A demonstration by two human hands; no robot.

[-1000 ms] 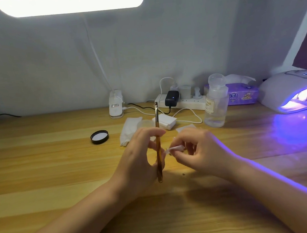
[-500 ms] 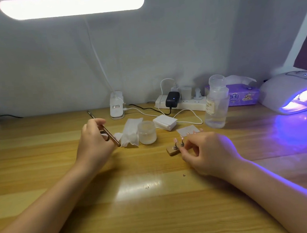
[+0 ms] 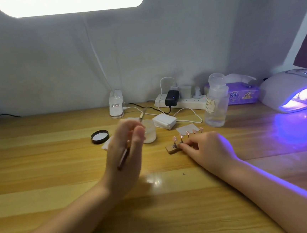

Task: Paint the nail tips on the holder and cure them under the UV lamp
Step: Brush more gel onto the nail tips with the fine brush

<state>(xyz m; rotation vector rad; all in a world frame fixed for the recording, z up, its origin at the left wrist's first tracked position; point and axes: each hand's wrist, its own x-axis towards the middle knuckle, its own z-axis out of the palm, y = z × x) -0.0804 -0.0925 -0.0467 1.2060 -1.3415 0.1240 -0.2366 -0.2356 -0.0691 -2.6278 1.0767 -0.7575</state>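
Your left hand (image 3: 123, 156) grips the brush (image 3: 128, 148), bristles up by the open gel jar (image 3: 149, 133), mid-bench. Your right hand (image 3: 205, 147) pinches the wooden holder (image 3: 171, 149) with its pink nail tips (image 3: 187, 133), just right of the jar. Step judged: loading the brush. Next: dip, then paint a tip steadily. The UV lamp (image 3: 284, 88) glows at the right edge.

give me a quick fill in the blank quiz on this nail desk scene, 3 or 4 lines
1. The left hand holds a ____.
2. The right hand touches the wooden holder carrying the nail ____.
3. The UV lamp at the table's right edge is switched ____.
4. The black lid lies to the ____ of the small jar.

Missing words: brush; tips; on; left
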